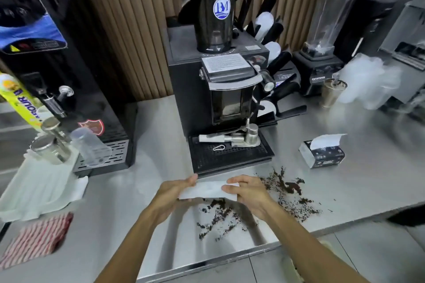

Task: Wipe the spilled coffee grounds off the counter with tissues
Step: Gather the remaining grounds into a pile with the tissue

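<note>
Tissue in both hands, wiping apparently not yet begun.
Coffee grounds (pixel 218 216) lie scattered over the steel counter (pixel 138 225) near its front edge, none visibly gathered. Just beyond them, the left hand (pixel 174 188) and right hand (pixel 248 193) each pinch an end of a white tissue (pixel 204 189). Farther back stand the tissue box (pixel 322 154) and the coffee grinder (pixel 220 89).

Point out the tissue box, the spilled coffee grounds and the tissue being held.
tissue box (pixel 327 156): head view, its dark front face.
coffee grounds (pixel 291 187): head view, the densest dark clump.
tissue (pixel 203 189): head view, its white middle.
</note>
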Demonstrator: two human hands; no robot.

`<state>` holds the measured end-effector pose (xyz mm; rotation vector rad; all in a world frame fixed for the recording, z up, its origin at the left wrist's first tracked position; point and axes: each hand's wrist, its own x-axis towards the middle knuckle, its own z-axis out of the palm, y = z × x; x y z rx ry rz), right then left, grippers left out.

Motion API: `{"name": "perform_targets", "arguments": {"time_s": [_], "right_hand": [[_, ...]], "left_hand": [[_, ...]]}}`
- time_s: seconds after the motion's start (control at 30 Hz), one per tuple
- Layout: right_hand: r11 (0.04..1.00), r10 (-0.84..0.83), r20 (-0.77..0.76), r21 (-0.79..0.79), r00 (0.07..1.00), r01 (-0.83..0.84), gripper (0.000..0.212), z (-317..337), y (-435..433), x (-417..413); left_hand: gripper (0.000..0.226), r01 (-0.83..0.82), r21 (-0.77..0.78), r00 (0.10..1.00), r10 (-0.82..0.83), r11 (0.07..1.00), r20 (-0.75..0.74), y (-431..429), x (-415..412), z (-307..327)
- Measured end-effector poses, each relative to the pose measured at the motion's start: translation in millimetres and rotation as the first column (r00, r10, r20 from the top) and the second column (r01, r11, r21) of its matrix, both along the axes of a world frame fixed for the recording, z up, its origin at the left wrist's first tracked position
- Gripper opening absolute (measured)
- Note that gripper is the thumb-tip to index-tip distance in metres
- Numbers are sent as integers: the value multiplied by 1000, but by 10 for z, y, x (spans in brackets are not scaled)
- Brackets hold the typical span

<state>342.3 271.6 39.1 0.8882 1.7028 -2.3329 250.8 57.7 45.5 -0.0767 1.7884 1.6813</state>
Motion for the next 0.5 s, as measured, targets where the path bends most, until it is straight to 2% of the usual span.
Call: {"name": "perform_targets", "arguments": {"time_s": [0.17,0.3,0.4,0.5], "right_hand": [[966,-113,-18,231,993,115,16,-93,-308,-86],[913,-146,-107,368,983,176,14,-124,-574,-35],[770,-32,-209,619,977,157,22,-199,-803,31],[578,78,-221,804,972,136,20,-380,-1038,53]], "left_hand": [[18,85,-123,981,-104,989,-161,-231,-370,-112],[21,198,-245,883,-281,949,-376,-381,-564,-167],[26,246,-393,738,-434,886,-517,-484,-681,-227],[27,330,-440,676,-535,835,-507,-539,-747,-270]]}}
